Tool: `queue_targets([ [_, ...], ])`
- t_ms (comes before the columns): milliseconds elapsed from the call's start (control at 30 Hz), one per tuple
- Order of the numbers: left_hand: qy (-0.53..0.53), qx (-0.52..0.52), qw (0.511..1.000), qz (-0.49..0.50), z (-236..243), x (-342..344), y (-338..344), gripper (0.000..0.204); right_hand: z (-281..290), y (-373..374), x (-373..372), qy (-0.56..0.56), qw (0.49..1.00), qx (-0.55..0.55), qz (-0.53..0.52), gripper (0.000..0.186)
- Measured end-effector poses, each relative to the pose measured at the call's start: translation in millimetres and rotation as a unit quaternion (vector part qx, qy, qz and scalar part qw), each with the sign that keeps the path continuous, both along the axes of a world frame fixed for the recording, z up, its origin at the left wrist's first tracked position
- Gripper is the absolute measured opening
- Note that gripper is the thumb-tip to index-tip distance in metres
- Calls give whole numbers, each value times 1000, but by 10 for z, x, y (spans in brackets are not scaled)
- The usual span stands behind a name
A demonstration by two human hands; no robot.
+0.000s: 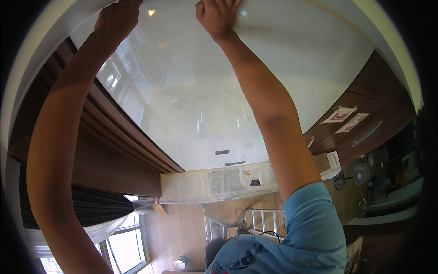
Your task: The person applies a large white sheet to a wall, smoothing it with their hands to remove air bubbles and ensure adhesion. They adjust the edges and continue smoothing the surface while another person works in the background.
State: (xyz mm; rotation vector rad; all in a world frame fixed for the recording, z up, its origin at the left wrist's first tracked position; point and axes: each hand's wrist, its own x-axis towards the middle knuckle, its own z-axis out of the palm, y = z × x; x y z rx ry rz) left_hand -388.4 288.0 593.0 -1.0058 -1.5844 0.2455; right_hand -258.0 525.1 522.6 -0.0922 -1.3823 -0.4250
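Note:
A tall glossy white wall panel fills the view in front of me, with lights and windows mirrored in it. Both my arms reach up along it. My left hand is near its upper left, looking closed, its fingertips cut off by the picture's top edge; whatever it may hold is hidden. To the right, my right hand rests against the panel, thumb apart and fingers stretched upward, partly out of view. Nothing shows in this hand. Low on the panel sit several grey rectangular plates.
Below the panel runs a ledge under plastic film. A metal stepladder stands beneath me on the wood floor. Brown fluted panelling and a dark curtain are left; brown cabinets and a fan are right.

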Motion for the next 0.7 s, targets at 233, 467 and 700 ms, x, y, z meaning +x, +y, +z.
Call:
queue_targets([
  [233,54,-41,994,85,20,103,-10,61,3,-6,9,-3,1000,0,5,50],
  [467,50,-33,997,42,54,40,-125,64,-15,15,-5,-31,999,-16,-8,47],
  [700,169,-38,985,19,86,-284,-128,59,-33,102,-139,-70,997,34,-11,44],
])
